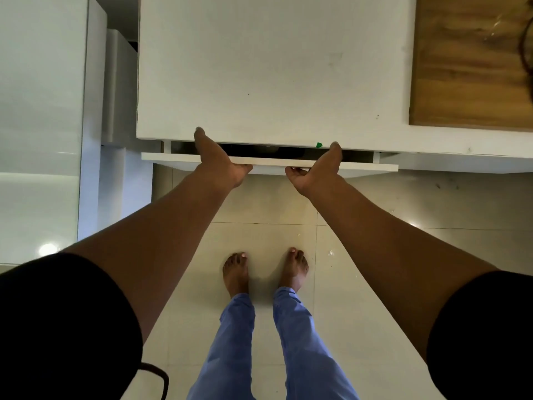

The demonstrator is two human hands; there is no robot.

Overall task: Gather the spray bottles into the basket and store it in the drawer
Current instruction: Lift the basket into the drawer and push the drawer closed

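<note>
A white drawer (363,166) juts a narrow way out from under the white countertop (274,67), leaving a dark slit where dim shapes show. My left hand (222,163) grips the drawer front, thumb up against the counter edge, fingers curled below. My right hand (314,171) holds the same front further right in the same way. A small green bit (318,145) peeks out at the slit beside my right thumb. No basket or spray bottle can be made out clearly.
A wooden board (467,62) lies on the counter at the right. Glossy white cabinets (43,111) stand at the left. My bare feet (265,269) stand on pale floor tiles below the drawer. A dark rounded object (526,44) sits at the right edge.
</note>
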